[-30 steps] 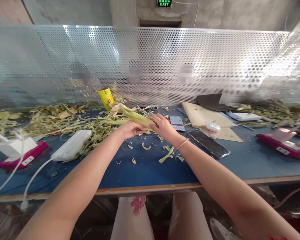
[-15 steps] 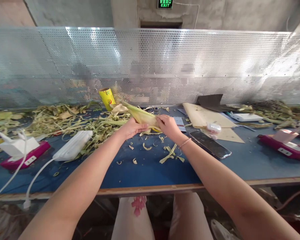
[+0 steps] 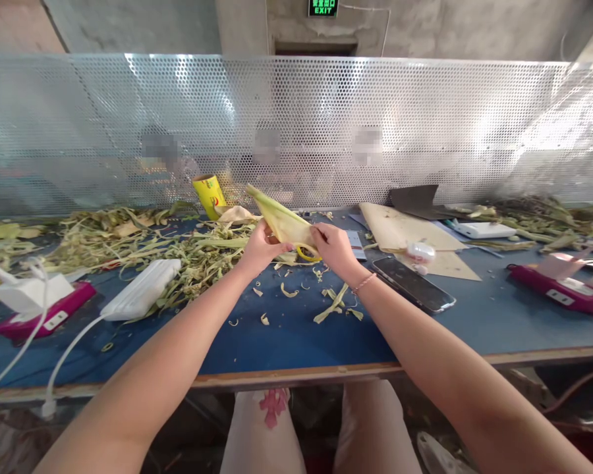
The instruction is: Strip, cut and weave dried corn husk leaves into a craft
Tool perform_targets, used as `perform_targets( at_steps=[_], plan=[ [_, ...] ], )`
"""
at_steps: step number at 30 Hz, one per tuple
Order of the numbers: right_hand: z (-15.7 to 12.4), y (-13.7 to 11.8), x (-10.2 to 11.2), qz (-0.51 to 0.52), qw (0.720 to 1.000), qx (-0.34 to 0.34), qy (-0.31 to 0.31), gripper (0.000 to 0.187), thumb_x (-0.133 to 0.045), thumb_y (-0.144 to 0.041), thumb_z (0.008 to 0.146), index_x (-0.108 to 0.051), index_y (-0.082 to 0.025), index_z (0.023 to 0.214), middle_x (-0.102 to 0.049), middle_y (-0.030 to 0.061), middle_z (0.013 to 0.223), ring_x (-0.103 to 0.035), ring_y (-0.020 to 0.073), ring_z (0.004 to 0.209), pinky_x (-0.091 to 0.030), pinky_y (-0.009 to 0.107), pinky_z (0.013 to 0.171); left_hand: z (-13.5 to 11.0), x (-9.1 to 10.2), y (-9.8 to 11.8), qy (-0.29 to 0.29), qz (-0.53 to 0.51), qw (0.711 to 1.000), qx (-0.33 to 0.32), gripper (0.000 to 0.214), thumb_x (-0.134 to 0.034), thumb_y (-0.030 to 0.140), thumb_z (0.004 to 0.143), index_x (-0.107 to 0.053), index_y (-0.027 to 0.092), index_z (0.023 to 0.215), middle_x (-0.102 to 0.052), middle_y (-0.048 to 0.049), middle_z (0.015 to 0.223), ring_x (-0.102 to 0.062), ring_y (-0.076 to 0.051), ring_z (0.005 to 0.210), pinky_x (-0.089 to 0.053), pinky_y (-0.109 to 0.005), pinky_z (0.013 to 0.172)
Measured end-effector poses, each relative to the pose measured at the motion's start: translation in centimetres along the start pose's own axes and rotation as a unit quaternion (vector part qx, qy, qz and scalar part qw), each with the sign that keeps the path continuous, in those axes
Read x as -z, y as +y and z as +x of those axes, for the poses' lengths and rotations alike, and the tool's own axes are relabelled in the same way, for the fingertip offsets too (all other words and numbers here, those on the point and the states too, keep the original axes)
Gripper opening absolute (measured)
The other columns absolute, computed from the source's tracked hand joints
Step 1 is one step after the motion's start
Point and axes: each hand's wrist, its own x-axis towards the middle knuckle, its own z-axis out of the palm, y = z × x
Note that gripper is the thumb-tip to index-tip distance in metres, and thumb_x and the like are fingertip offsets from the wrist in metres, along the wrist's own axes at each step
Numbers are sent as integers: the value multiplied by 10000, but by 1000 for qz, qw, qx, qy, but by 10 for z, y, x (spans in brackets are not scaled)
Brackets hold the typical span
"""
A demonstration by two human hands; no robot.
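A pale green corn husk leaf is held up over the blue table, its pointed tip tilted up and to the left. My left hand grips its lower left edge with closed fingers. My right hand pinches its right end, where a curled yellow strip hangs under the fingers. Small husk scraps lie on the table below both hands.
A heap of husk strips covers the table's left half, with a yellow can behind. A white power bank with cable and a pink device lie left. A phone, brown paper and another pink device lie right. A perforated metal screen closes the back.
The husk leaf has been lifted from near the table and its tip swung upward. Both hands rose slightly with it and stayed closed on it.
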Motion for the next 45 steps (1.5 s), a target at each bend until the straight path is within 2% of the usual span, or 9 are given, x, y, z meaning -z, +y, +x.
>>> perform_targets(
  at_steps=[3,5,9,12,16,25,35,40,45],
  plan=[
    [-1,2,0,19,1000,-15,0,149,-414,-231,805,-528,-200,896,-515,-6,605,-480,141,560,-407,255,595,-1,-1,1,5,4,1000,3,641,-807,255,436,-474,199,980,-638,-63,1031,-610,-215,964,-496,-304,811],
    [-2,3,0,22,1000,15,0,166,-447,-206,787,-508,-204,942,-541,18,700,-499,153,616,-432,275,613,-1,-2,0,15,13,1000,17,611,-799,246,452,-476,196,968,-646,-57,996,-622,-211,926,-507,-311,783],
    [-2,2,0,-38,989,138,30,188,-435,-81,743,-572,-205,779,-508,89,968,-491,204,913,-432,378,821,0,-5,-4,33,5,998,44,591,-794,240,453,-477,189,949,-656,-53,963,-633,-199,874,-513,-320,762],
    [-2,3,-2,-47,985,163,16,277,-416,-43,732,-632,-212,767,-494,85,1000,-482,207,968,-422,403,874,0,-8,-4,42,-30,997,53,604,-797,210,427,-471,181,935,-656,-51,957,-630,-186,865,-503,-317,779],
    [-2,5,-4,-2,990,142,-8,298,-427,-74,753,-670,-200,870,-513,94,1012,-519,198,953,-459,376,852,-3,-12,1,33,-64,996,60,614,-790,172,422,-462,187,941,-650,-30,952,-629,-162,838,-499,-304,778],
    [0,3,-3,73,991,107,-17,123,-603,-200,736,-709,-239,786,-570,61,1043,-546,194,989,-455,368,893,-3,-12,2,33,-71,995,58,604,-787,166,433,-460,186,940,-657,-36,959,-622,-183,921,-485,-329,839],
    [2,5,-3,135,991,-4,-27,91,-617,-179,714,-693,-227,709,-618,43,983,-578,176,930,-455,349,867,-7,-14,9,32,-104,991,82,535,-752,146,510,-454,189,953,-658,-22,925,-642,-148,797,-512,-326,813],
    [2,10,-10,113,991,-38,-52,56,-658,-143,643,-647,-199,645,-611,44,961,-572,174,905,-441,353,855,-6,-12,6,55,-72,989,113,307,-663,249,652,-475,169,881,-650,-43,869,-640,-166,749,-532,-354,750],
    [0,12,-16,94,990,-49,-89,44,-652,-155,640,-627,-179,669,-587,60,953,-549,183,934,-420,353,863,-3,-9,-1,92,-5,985,144,281,-604,134,634,-464,180,873,-641,-45,871,-633,-187,784,-539,-335,696]
  ],
)
